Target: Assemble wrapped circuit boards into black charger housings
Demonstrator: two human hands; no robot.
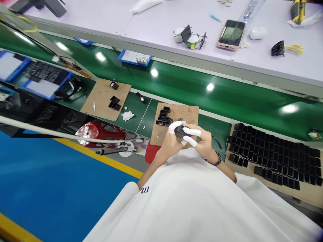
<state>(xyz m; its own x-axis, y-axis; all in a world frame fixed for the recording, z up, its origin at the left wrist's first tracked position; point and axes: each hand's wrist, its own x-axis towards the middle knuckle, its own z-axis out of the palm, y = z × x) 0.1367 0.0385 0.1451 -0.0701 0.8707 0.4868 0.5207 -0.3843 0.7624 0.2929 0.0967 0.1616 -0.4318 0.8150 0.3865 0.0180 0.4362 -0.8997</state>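
Above a green belt (227, 95), left hand (168, 143) and right hand (205, 143) both pinch a black part (180, 131); cot-covered fingertips (173, 127) could slip, dropping it onto the board (176, 116).

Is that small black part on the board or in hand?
In hand: left hand and right hand pinch the small black part together.

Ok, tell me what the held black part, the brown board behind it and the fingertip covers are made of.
Black part: likely moulded plastic, matte, with a dull uniform surface. Board: pressed fibreboard or cardboard, flat brown and unpainted. Fingertip covers: probably thin white rubber or latex, clinging snugly.
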